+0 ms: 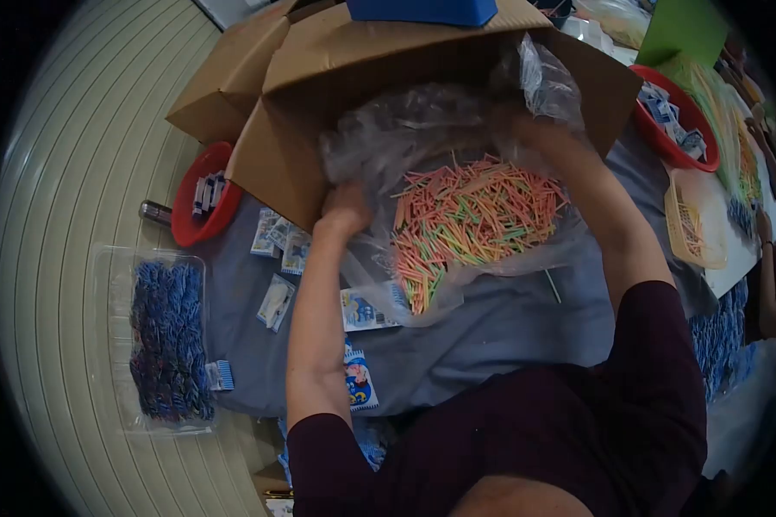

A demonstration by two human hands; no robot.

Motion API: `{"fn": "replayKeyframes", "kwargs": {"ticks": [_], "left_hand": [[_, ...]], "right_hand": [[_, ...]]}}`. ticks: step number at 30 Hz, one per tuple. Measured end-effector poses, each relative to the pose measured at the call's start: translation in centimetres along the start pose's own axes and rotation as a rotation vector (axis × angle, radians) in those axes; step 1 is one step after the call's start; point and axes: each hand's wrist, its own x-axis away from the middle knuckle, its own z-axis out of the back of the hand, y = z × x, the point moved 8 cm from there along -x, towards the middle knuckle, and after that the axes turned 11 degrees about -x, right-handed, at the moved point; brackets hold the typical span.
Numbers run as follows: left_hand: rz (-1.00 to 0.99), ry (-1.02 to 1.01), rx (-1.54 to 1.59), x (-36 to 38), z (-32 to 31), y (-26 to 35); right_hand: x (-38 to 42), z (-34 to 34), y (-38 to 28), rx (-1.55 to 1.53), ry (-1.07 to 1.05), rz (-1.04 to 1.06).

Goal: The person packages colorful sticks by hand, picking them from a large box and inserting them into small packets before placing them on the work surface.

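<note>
A clear plastic bag (422, 116) lies in the mouth of a tipped cardboard box (276, 155), with a heap of thin pink, green and yellow sticks (483, 211) spread on it. At the left side of the bag, by the box flap, is my left hand (347, 207), closed around bunched plastic. My right hand (522, 129) reaches into the box on the right, partly covered by the bag; its fingers are hidden. Blue and white packets (366, 308) lie under and beside the bag's near edge.
Red bowls with small packets stand left (207, 194) and right (677, 116). A clear tray (112, 345) holds blue packets at the left. A yellow basket (683, 215) is at the right. Another person's arm (772, 293) shows at the far right.
</note>
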Motion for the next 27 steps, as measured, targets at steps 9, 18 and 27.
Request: {"fn": "replayKeyframes", "kwargs": {"ticks": [9,18,27], "left_hand": [[-0.324,0.427,0.157,11.0,8.9,5.4],[-0.976,0.256,0.215,21.1,1.2,21.4],[-1.007,0.227,0.142,22.3,-4.5,23.3]], "right_hand": [[14.9,0.0,-10.1,0.699,0.252,1.016],[18.2,5.5,-6.8,0.935,0.711,0.965],[2.7,0.3,2.3,0.373,0.087,0.418]]}}
